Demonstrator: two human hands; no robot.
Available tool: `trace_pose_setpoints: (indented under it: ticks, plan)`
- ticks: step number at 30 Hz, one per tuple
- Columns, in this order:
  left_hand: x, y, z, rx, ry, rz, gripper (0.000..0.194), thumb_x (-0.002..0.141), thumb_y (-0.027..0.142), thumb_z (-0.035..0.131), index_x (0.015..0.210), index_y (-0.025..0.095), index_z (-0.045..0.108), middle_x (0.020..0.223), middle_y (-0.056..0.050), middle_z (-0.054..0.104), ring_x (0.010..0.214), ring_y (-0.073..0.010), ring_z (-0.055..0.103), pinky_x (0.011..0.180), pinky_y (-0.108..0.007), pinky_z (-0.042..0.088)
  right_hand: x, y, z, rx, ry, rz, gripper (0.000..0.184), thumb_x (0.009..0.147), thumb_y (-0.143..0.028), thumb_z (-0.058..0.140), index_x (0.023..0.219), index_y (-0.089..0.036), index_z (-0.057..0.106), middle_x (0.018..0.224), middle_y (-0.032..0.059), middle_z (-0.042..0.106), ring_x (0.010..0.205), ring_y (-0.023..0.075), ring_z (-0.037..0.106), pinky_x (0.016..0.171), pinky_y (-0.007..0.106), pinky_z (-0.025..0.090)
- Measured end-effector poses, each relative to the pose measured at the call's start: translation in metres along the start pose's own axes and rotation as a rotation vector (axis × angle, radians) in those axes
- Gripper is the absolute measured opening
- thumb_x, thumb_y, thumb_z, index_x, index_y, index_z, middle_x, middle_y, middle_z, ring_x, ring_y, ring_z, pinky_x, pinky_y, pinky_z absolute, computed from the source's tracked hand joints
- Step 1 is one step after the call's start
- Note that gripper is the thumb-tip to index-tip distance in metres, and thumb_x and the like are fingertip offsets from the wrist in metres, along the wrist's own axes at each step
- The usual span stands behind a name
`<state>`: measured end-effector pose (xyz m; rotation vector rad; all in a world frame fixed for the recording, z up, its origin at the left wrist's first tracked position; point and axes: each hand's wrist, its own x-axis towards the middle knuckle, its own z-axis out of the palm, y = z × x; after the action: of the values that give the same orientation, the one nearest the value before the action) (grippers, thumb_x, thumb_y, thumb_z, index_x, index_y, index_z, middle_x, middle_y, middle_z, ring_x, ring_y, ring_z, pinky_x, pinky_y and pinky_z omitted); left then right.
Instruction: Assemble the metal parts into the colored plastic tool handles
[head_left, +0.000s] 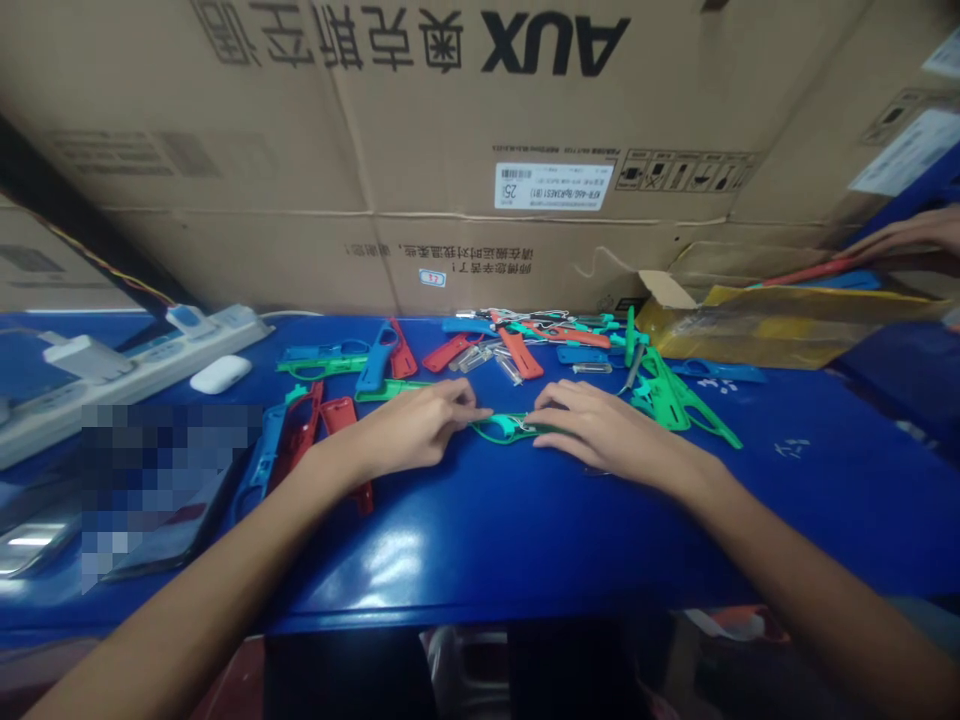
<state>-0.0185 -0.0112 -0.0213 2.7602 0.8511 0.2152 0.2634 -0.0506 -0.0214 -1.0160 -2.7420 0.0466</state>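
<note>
Between my hands on the blue table lies a green lighter casing half (pixel 491 430), with a lighter-green part and thin white wire inside. My left hand (pixel 420 425) has its fingers curled, the index fingertip and thumb at the casing's left end. At the right end, my right hand (pixel 592 425) closes its fingers over the casing and the wire. Fingers hide part of the casing. Just beyond lie clear fuel tanks (pixel 507 364), an orange-red casing piece (pixel 519 348) and a heap of wired parts (pixel 551 320).
Blue, red and green casings lie left, including a blue one (pixel 377 358); green ones (pixel 664 395) lie right. A taped cardboard box (pixel 757 335) stands back right, another person's hand (pixel 911 235) above it. Left are a power strip (pixel 161 365), white earphone case (pixel 220 374) and phone (pixel 176 520).
</note>
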Motion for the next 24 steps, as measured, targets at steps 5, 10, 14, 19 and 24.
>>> trace_pose_setpoints:
  ticks: [5, 10, 14, 19, 24]
  plan:
    - [0.0, -0.001, 0.0, 0.026, 0.015, 0.002, 0.044, 0.096, 0.012, 0.044, 0.132, 0.026, 0.066, 0.115, -0.007, 0.064, 0.098, -0.0198, 0.064, 0.083, -0.032, 0.053, 0.002, -0.004, 0.008, -0.071, -0.004, -0.007, 0.035, 0.105, -0.033, 0.044, 0.132, -0.026, 0.064, 0.113, 0.0102, 0.06, 0.095, 0.022, 0.058, 0.083, 0.038, 0.05]
    - [-0.002, 0.0, -0.002, 0.003, 0.04, -0.003, 0.032, 0.1, 0.02, 0.046, 0.123, 0.023, 0.069, 0.115, -0.006, 0.067, 0.101, -0.0207, 0.065, 0.084, -0.034, 0.054, 0.004, -0.005, 0.01, 0.042, 0.019, 0.013, 0.033, 0.104, -0.031, 0.047, 0.129, -0.026, 0.067, 0.114, 0.0095, 0.059, 0.102, 0.0226, 0.057, 0.088, 0.038, 0.051]
    - [-0.002, -0.003, -0.002, 0.019, 0.062, -0.004, 0.028, 0.1, 0.019, 0.049, 0.116, 0.023, 0.071, 0.112, -0.005, 0.069, 0.099, -0.0202, 0.067, 0.083, -0.034, 0.054, 0.005, -0.005, 0.012, 0.044, 0.039, 0.033, 0.033, 0.103, -0.033, 0.047, 0.13, -0.027, 0.067, 0.113, 0.0089, 0.06, 0.099, 0.0223, 0.056, 0.086, 0.038, 0.051]
    - [-0.002, 0.0, -0.001, 0.112, 0.077, 0.031, 0.024, 0.099, 0.017, 0.051, 0.105, 0.022, 0.074, 0.111, -0.004, 0.071, 0.097, -0.0206, 0.068, 0.084, -0.035, 0.053, 0.004, -0.005, 0.013, -0.093, 0.052, 0.049, 0.032, 0.104, -0.033, 0.047, 0.125, -0.028, 0.07, 0.111, 0.0088, 0.063, 0.096, 0.0227, 0.057, 0.084, 0.039, 0.048]
    - [0.002, 0.012, 0.003, 0.264, 0.063, 0.03, 0.027, 0.096, 0.008, 0.047, 0.107, 0.016, 0.07, 0.11, -0.009, 0.066, 0.097, -0.0229, 0.064, 0.088, -0.039, 0.05, 0.003, -0.002, 0.013, -0.07, 0.081, 0.037, 0.032, 0.101, -0.039, 0.051, 0.12, -0.026, 0.073, 0.11, 0.0089, 0.065, 0.1, 0.0238, 0.057, 0.086, 0.039, 0.049]
